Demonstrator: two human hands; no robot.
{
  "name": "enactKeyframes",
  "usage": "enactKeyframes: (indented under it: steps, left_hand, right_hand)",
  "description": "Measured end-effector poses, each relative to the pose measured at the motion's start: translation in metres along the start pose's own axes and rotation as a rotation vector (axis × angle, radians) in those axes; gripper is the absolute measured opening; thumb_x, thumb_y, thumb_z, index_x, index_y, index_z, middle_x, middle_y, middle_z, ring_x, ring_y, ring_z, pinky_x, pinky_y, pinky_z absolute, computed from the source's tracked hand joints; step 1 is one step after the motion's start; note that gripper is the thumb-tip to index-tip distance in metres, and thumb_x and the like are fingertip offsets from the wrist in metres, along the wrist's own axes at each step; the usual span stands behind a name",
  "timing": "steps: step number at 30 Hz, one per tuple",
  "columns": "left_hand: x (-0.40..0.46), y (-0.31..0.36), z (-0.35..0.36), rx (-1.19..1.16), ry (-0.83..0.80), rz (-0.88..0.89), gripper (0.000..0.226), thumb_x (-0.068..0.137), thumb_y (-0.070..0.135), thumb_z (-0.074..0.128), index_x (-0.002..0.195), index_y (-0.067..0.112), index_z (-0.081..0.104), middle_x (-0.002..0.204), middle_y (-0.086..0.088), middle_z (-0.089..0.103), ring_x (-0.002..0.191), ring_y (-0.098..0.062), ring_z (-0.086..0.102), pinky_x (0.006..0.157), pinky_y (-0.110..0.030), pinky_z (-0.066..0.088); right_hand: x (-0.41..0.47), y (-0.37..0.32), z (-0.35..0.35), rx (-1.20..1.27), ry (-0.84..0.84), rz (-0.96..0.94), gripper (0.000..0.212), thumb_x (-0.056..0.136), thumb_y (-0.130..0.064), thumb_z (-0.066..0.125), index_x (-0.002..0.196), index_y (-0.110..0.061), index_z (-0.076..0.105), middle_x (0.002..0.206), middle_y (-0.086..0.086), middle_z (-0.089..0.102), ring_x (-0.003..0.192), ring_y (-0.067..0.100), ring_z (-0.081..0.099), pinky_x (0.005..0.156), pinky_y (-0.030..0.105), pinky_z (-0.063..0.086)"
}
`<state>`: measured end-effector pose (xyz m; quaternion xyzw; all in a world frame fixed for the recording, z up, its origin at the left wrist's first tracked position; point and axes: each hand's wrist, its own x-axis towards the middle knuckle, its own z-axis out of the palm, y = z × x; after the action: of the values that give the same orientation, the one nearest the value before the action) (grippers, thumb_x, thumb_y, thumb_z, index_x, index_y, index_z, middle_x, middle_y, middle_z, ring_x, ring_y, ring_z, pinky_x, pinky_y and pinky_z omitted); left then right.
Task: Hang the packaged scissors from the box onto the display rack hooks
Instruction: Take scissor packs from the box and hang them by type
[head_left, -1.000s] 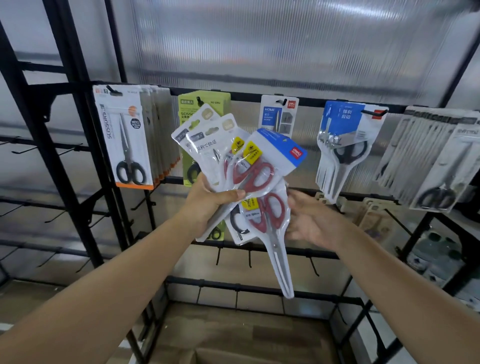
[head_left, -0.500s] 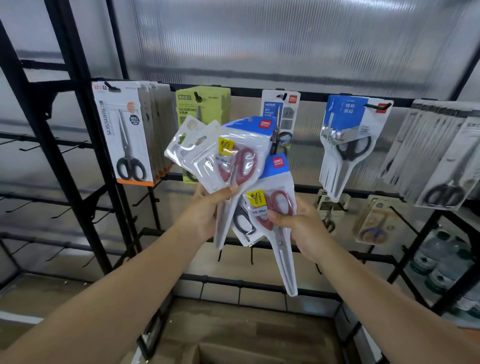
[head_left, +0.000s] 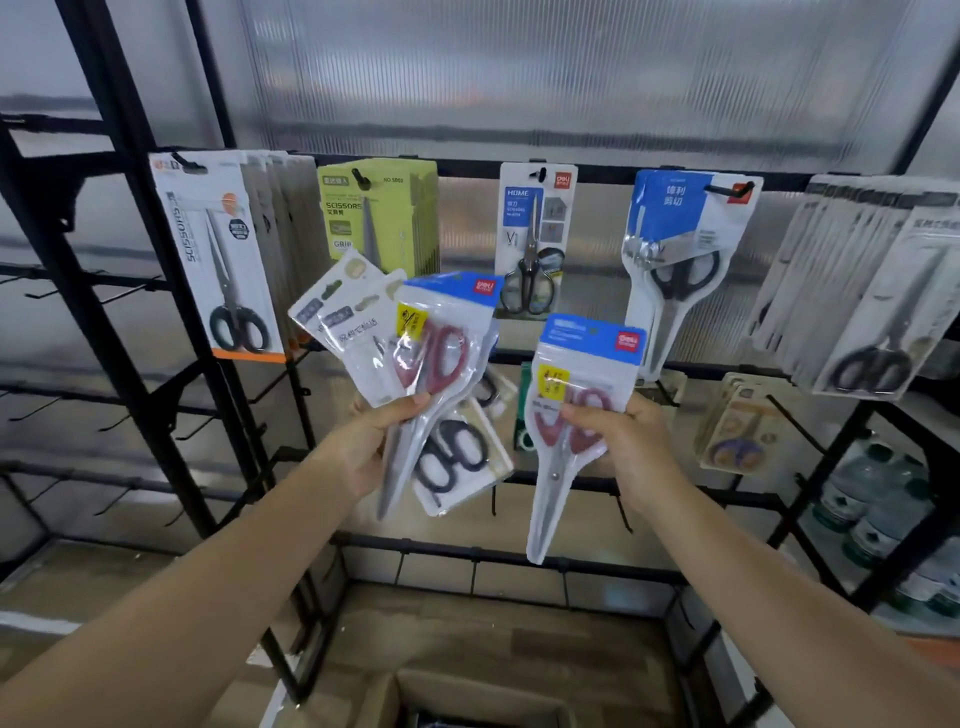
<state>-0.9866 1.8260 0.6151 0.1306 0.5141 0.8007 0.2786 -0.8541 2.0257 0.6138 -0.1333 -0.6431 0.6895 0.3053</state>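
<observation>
My left hand (head_left: 371, 447) grips a fanned bundle of packaged scissors (head_left: 410, 358); the front pack has red handles and a blue header, and a black-handled pack shows at the bottom. My right hand (head_left: 626, 441) pinches a single red-handled scissors pack (head_left: 576, 395) by its handles, held apart to the right of the bundle, blades pointing down. Both are in front of the black display rack (head_left: 156, 291). The cardboard box (head_left: 467, 701) lies open at the bottom edge.
Hooks on the rack's top bar hold hanging packs: white (head_left: 223, 260), green (head_left: 379, 218), a small Home pack (head_left: 535, 239), a blue-topped one (head_left: 675, 260) and grey ones (head_left: 883, 291). Bare hooks (head_left: 47, 410) stick out at the left. Water bottles (head_left: 872, 499) stand at the right.
My right hand has pulled one red-handled pack out of the bundle and moved it right and up. The left hand keeps the others. The view shifted slightly down.
</observation>
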Motion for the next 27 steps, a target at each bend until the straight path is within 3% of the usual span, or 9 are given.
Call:
enactKeyframes:
  steps: [3, 6, 11, 16, 21, 24, 26, 27]
  left_hand:
    - [-0.004, -0.007, -0.018, 0.087, 0.011, 0.049, 0.04, 0.064, 0.004, 0.069, 0.102, 0.018, 0.072, 0.094, -0.004, 0.074, 0.086, -0.02, 0.07, 0.072, -0.029, 0.057]
    - [-0.014, -0.016, -0.032, 0.111, 0.027, 0.079, 0.029, 0.067, 0.001, 0.066, 0.084, 0.021, 0.077, 0.087, -0.003, 0.075, 0.08, -0.017, 0.072, 0.065, -0.026, 0.057]
    - [-0.029, -0.026, -0.05, 0.116, 0.114, 0.076, 0.028, 0.077, -0.005, 0.06, 0.097, 0.011, 0.07, 0.085, -0.002, 0.075, 0.077, -0.016, 0.071, 0.063, -0.023, 0.057]
    - [-0.039, -0.031, -0.063, 0.105, 0.238, 0.108, 0.025, 0.084, -0.007, 0.055, 0.099, 0.009, 0.066, 0.08, 0.001, 0.074, 0.074, -0.011, 0.071, 0.061, -0.02, 0.056]
    - [-0.055, -0.033, -0.067, 0.178, 0.261, 0.131, 0.035, 0.083, -0.007, 0.055, 0.08, 0.019, 0.078, 0.082, 0.004, 0.075, 0.077, -0.007, 0.071, 0.061, -0.015, 0.054]
    - [-0.057, -0.032, -0.063, 0.177, 0.23, 0.135, 0.029, 0.081, -0.007, 0.055, 0.102, 0.009, 0.068, 0.087, 0.001, 0.075, 0.082, -0.009, 0.071, 0.065, -0.017, 0.055]
    - [-0.056, -0.029, -0.058, 0.158, 0.209, 0.133, 0.038, 0.074, -0.004, 0.06, 0.111, 0.006, 0.063, 0.093, -0.001, 0.074, 0.087, -0.011, 0.07, 0.068, -0.018, 0.056]
    - [-0.054, -0.028, -0.055, 0.144, 0.194, 0.131, 0.044, 0.071, -0.002, 0.062, 0.114, 0.006, 0.062, 0.099, -0.003, 0.073, 0.091, -0.013, 0.07, 0.07, -0.019, 0.056]
  right_hand:
    - [-0.004, 0.011, -0.021, -0.056, 0.045, 0.002, 0.025, 0.081, 0.001, 0.065, 0.095, -0.021, 0.065, 0.084, -0.009, 0.072, 0.078, 0.007, 0.069, 0.065, 0.02, 0.055]
    - [-0.006, 0.024, -0.039, -0.083, 0.132, 0.027, 0.014, 0.086, -0.012, 0.063, 0.092, -0.024, 0.062, 0.091, -0.004, 0.07, 0.084, 0.014, 0.068, 0.076, 0.029, 0.055]
    - [-0.007, 0.04, -0.045, -0.071, 0.133, 0.143, 0.008, 0.091, -0.016, 0.056, 0.092, -0.014, 0.064, 0.1, 0.014, 0.068, 0.093, 0.029, 0.065, 0.087, 0.041, 0.051]
    - [-0.002, 0.048, -0.033, -0.111, 0.095, 0.181, 0.01, 0.091, -0.014, 0.058, 0.084, -0.015, 0.065, 0.087, 0.009, 0.068, 0.083, 0.025, 0.065, 0.078, 0.036, 0.052]
    - [-0.001, 0.054, -0.022, -0.134, 0.1, 0.145, 0.008, 0.091, -0.011, 0.057, 0.091, -0.017, 0.062, 0.091, 0.005, 0.068, 0.087, 0.022, 0.065, 0.065, 0.024, 0.051]
    - [0.0, 0.051, -0.02, -0.161, 0.128, 0.05, 0.028, 0.09, -0.004, 0.057, 0.113, -0.02, 0.058, 0.098, -0.003, 0.065, 0.096, 0.015, 0.064, 0.069, 0.022, 0.052]
    - [0.001, 0.046, -0.021, -0.168, 0.157, -0.034, 0.058, 0.09, 0.002, 0.055, 0.139, -0.026, 0.04, 0.103, -0.011, 0.061, 0.09, 0.0, 0.064, 0.068, 0.016, 0.053]
    - [0.002, 0.042, -0.022, -0.174, 0.173, -0.078, 0.067, 0.09, 0.003, 0.054, 0.142, -0.032, 0.031, 0.102, -0.016, 0.059, 0.084, -0.005, 0.063, 0.068, 0.016, 0.053]
